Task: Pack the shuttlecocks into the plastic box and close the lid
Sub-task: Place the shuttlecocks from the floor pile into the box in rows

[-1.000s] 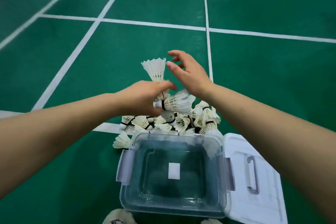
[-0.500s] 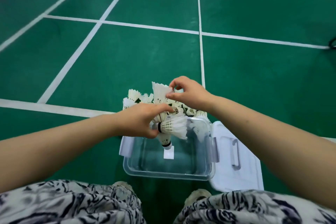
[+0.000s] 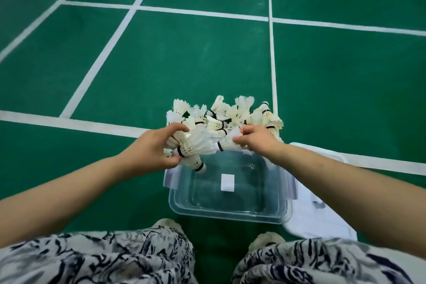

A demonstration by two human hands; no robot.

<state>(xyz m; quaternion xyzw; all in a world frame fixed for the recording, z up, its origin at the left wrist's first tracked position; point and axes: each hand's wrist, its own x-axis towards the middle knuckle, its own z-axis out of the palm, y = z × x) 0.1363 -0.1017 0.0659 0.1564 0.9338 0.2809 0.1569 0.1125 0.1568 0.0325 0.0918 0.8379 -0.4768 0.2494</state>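
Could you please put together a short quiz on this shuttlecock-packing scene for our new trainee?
1. True or false: part of the pile of shuttlecocks already lies on the bottom of the plastic box.
2. Where is the white lid? A: clipped on the box. B: on the floor at the box's right. C: on the person's lap.
3. Which hand grips the bunch of shuttlecocks over the box's corner?
Key: 1 false, the bottom shows only a white label. 2 B. 3 the left hand; the right hand pinches one shuttlecock.
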